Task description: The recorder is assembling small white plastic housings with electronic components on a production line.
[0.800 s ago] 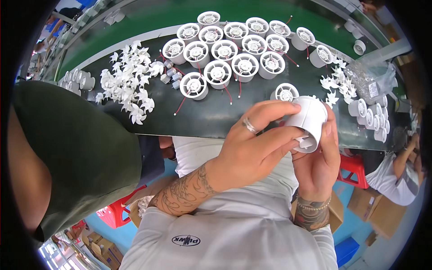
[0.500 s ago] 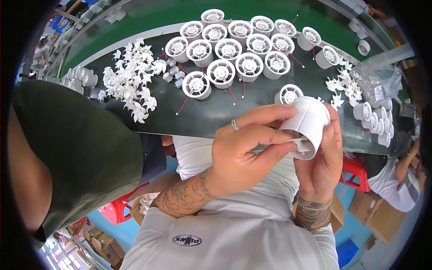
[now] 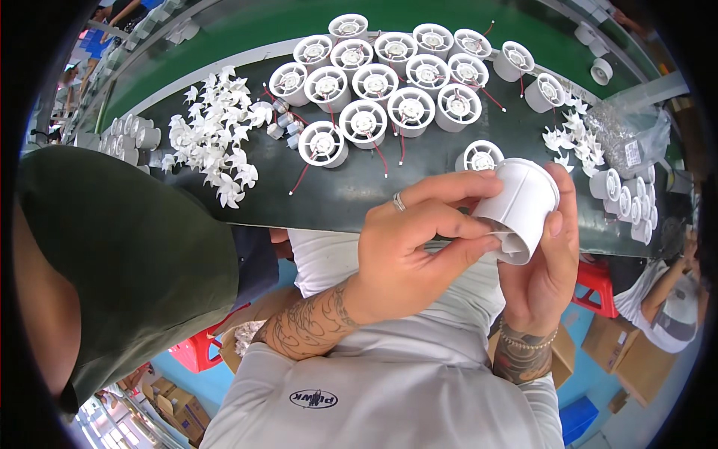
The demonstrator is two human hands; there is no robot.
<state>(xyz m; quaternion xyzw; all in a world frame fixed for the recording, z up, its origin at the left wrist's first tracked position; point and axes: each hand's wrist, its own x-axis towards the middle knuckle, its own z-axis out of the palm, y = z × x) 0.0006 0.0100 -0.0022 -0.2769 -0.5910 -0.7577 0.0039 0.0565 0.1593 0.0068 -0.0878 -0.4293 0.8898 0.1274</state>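
Note:
My right hand [image 3: 544,262] is wrapped round a white cylindrical fan housing [image 3: 520,206], tilted with its open end toward me. At that opening, the thumb and fingers of my left hand [image 3: 419,243] pinch a white fan impeller [image 3: 512,243], which is partly inside the tube and mostly hidden. The left index finger rests against the housing's side. Just beyond my hands, another white fan housing [image 3: 480,156] stands on the dark green table [image 3: 299,202].
Several upright fan housings [image 3: 365,122] with red wires fill the table's middle. Loose white impellers [image 3: 217,135] lie left, beside small motors [image 3: 280,123]. On the right are more impellers [image 3: 576,135], a clear bag of small parts [image 3: 621,138] and stacked housings [image 3: 628,202]. A person in dark green [image 3: 142,262] sits close left.
Both hands and the fan housing have shifted slightly right. Less of the impeller shows at the opening.

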